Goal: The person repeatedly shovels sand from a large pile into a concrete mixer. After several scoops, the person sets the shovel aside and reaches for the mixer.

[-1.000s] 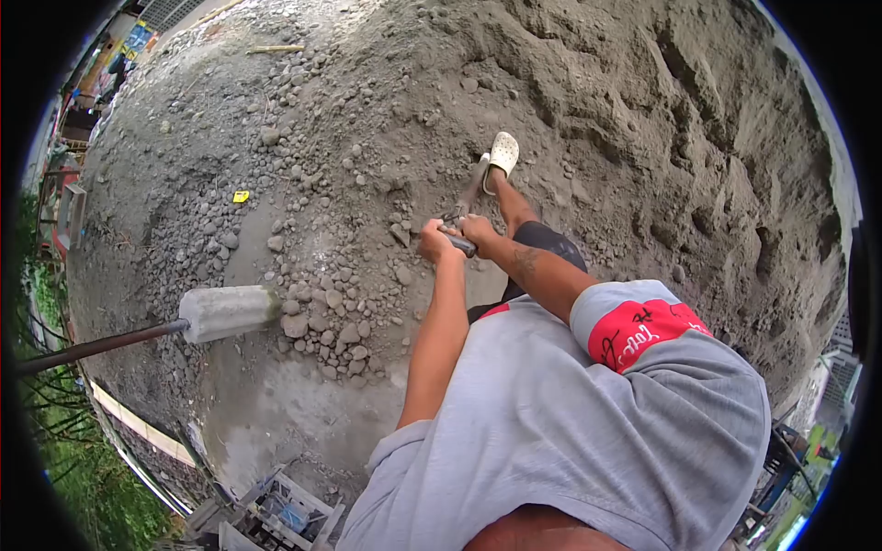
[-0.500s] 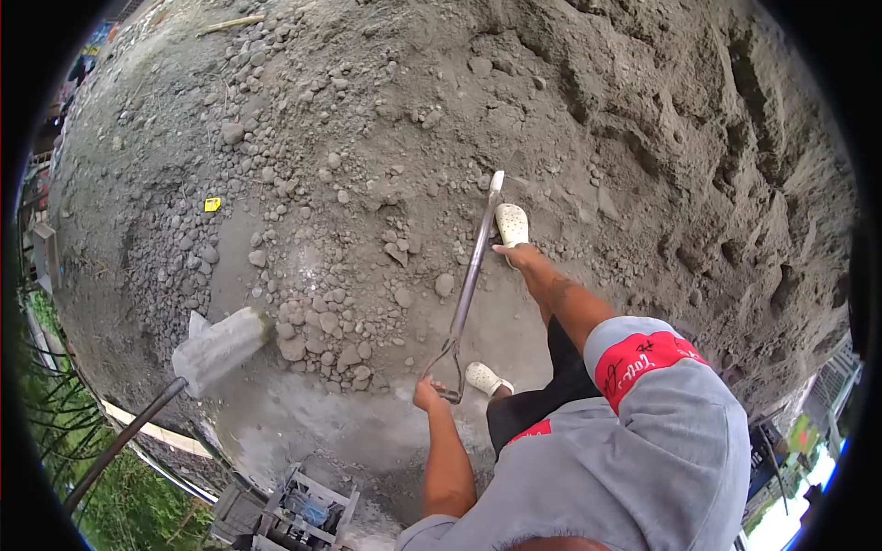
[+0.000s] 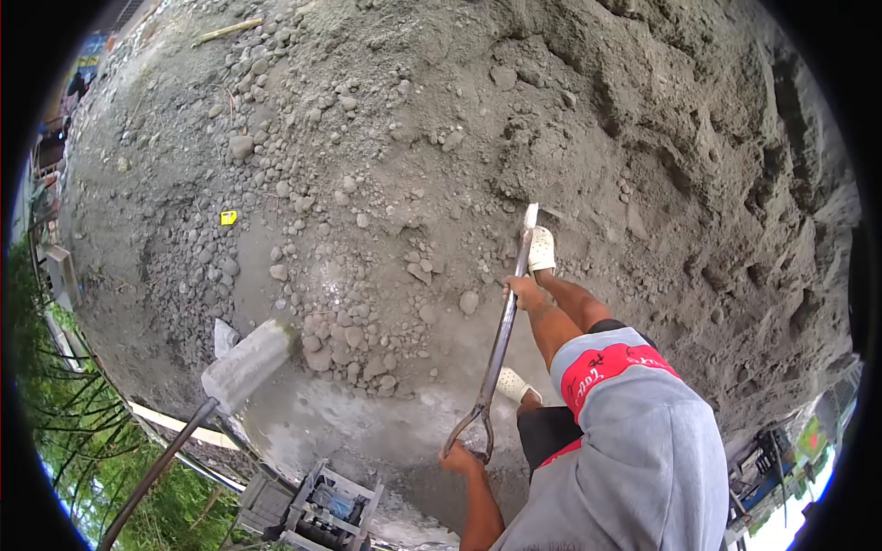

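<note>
A long shovel (image 3: 501,344) slants across the middle, with its blade end low against the grey dirt beside a cream clog (image 3: 542,249). My left hand (image 3: 462,459) is closed round the forked handle at the lower end. Higher up the shaft, my right hand (image 3: 525,292) is wrapped round it, near the clog. Most of the blade is hidden in the dirt. The other cream clog (image 3: 516,384) stands to the right of the shaft.
Loose stones (image 3: 354,340) lie left of the shovel. A concrete block (image 3: 246,365) with a metal pole (image 3: 158,475) is at the lower left, near a metal-framed machine (image 3: 333,508). A yellow object (image 3: 228,218) lies on the ground. A rough dirt bank (image 3: 717,184) rises at the right.
My right hand has closed round the shaft; before, it was beside it with fingers extended. The view has shifted, and the shovel and both hands now appear lower and farther right.
</note>
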Demonstrator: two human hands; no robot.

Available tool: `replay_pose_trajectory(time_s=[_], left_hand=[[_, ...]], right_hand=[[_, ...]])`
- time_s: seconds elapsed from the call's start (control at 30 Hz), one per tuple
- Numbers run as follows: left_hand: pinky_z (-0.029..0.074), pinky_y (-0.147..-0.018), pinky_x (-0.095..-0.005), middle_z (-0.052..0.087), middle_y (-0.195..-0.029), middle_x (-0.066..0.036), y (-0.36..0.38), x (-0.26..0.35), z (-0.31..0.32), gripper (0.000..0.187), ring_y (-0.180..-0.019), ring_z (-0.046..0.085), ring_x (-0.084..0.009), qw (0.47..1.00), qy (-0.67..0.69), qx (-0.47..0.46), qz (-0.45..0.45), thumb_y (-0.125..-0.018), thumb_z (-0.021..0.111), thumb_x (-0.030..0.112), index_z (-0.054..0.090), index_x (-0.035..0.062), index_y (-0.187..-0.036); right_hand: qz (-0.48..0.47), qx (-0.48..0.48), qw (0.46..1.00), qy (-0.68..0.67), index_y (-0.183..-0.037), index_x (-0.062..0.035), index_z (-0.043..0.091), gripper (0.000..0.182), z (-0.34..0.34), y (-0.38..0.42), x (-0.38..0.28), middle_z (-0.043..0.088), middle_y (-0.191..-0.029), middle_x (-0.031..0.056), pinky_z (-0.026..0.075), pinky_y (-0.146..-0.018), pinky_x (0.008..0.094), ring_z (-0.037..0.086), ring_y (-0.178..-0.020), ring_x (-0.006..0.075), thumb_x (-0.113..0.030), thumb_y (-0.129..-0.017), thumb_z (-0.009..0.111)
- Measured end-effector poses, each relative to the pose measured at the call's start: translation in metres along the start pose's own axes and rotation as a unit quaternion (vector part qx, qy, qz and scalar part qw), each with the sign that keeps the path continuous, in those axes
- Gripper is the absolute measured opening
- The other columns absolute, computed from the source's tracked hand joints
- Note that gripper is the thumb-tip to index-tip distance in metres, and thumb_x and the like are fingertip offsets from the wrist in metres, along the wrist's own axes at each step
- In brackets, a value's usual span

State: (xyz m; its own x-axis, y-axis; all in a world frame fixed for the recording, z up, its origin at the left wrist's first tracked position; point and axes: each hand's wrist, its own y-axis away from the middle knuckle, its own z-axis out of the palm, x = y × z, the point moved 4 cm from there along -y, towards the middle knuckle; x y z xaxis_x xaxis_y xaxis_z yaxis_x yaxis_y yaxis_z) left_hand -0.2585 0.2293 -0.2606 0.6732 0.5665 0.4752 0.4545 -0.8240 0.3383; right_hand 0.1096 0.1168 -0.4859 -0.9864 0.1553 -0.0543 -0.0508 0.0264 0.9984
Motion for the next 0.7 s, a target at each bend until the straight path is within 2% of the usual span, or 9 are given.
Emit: replay_pose_trajectory(time_s=[0.1,0.23,0.3,0.37,0.43,0.47,0.6,0.67,0.7], left_hand=[[0.044,-0.056,-0.0373,0.055,-0.074,-0.015,0.007,0.010,-0.040,0.022,-0.062,0.053,-0.0242,0.998,-0.025,-0.049,-0.014,-0.061,0.056,-0.003,0.052,-0.0109,-0.082],[0.041,-0.049,-0.0333,0.053,-0.068,-0.012,0.013,-0.004,-0.103,0.015,-0.055,0.051,-0.0209,0.999,-0.017,-0.035,-0.030,-0.062,0.055,-0.003,0.051,-0.0079,-0.076],[0.039,-0.045,-0.0315,0.053,-0.065,-0.011,0.007,-0.010,-0.141,0.014,-0.052,0.049,-0.0188,0.995,0.000,-0.093,0.039,-0.062,0.056,-0.003,0.051,-0.0071,-0.074],[0.037,-0.044,-0.0312,0.051,-0.062,-0.010,0.009,-0.003,-0.176,0.013,-0.051,0.048,-0.0180,0.993,0.006,-0.107,0.052,-0.063,0.057,-0.001,0.051,-0.0065,-0.073],[0.036,-0.043,-0.0315,0.049,-0.060,-0.010,-0.008,-0.015,-0.214,0.015,-0.050,0.047,-0.0189,0.982,0.027,-0.140,0.121,-0.064,0.058,0.002,0.051,-0.0064,-0.074],[0.036,-0.041,-0.0326,0.048,-0.060,-0.011,-0.027,-0.018,-0.229,0.018,-0.049,0.046,-0.0195,0.968,-0.025,-0.113,0.224,-0.064,0.059,0.004,0.051,-0.0069,-0.075],[0.036,-0.040,-0.0329,0.048,-0.060,-0.012,-0.080,-0.012,-0.275,0.021,-0.050,0.045,-0.0195,0.950,-0.055,-0.113,0.284,-0.063,0.060,0.004,0.050,-0.0083,-0.076],[0.035,-0.038,-0.0329,0.047,-0.060,-0.011,-0.093,0.010,-0.296,0.022,-0.048,0.043,-0.0183,0.952,0.076,-0.125,0.270,-0.061,0.059,0.002,0.048,-0.0092,-0.077],[0.035,-0.038,-0.0329,0.047,-0.060,-0.011,-0.094,0.026,-0.304,0.022,-0.048,0.043,-0.0183,0.942,0.068,-0.145,0.294,-0.061,0.059,0.002,0.048,-0.0092,-0.077]], right_hand=[[-0.013,-0.004,1.000,-0.010,-0.078,-0.0006,0.049,0.010,-0.017,0.038,0.018,0.050,-0.061,0.0073,0.046,-0.043,0.0314,0.050,-0.048,0.0176,-0.006,-0.077,0.057],[-0.040,-0.015,0.999,-0.024,-0.078,-0.0009,0.049,0.010,-0.042,0.087,0.058,0.049,-0.061,0.0071,0.046,-0.043,0.0315,0.050,-0.048,0.0177,-0.005,-0.076,0.057],[-0.052,-0.023,0.998,-0.036,-0.078,-0.0010,0.049,0.010,-0.056,0.110,0.089,0.049,-0.060,0.0070,0.046,-0.044,0.0316,0.050,-0.048,0.0178,-0.005,-0.076,0.057],[-0.062,-0.034,0.996,-0.052,-0.078,-0.0012,0.049,0.010,-0.069,0.135,0.116,0.049,-0.060,0.0069,0.046,-0.044,0.0317,0.050,-0.048,0.0178,-0.005,-0.076,0.057],[-0.066,-0.041,0.994,-0.075,-0.079,-0.0013,0.048,0.010,-0.081,0.156,0.152,0.049,-0.060,0.0068,0.046,-0.044,0.0317,0.050,-0.048,0.0179,-0.005,-0.076,0.057],[-0.069,-0.047,0.992,-0.091,-0.079,-0.0014,0.048,0.010,-0.084,0.164,0.164,0.049,-0.060,0.0067,0.046,-0.044,0.0318,0.050,-0.048,0.0179,-0.004,-0.075,0.057],[-0.066,-0.079,0.980,-0.171,-0.079,-0.0017,0.048,0.010,-0.085,0.187,0.228,0.049,-0.059,0.0065,0.046,-0.045,0.0319,0.050,-0.048,0.0180,-0.004,-0.075,0.057],[-0.062,-0.092,0.968,-0.226,-0.079,-0.0018,0.048,0.010,-0.085,0.189,0.257,0.049,-0.059,0.0064,0.046,-0.045,0.0320,0.050,-0.048,0.0181,-0.004,-0.075,0.057],[-0.063,-0.098,0.960,-0.255,-0.079,-0.0019,0.048,0.010,-0.087,0.190,0.271,0.049,-0.059,0.0063,0.046,-0.045,0.0320,0.050,-0.048,0.0181,-0.004,-0.075,0.057]])
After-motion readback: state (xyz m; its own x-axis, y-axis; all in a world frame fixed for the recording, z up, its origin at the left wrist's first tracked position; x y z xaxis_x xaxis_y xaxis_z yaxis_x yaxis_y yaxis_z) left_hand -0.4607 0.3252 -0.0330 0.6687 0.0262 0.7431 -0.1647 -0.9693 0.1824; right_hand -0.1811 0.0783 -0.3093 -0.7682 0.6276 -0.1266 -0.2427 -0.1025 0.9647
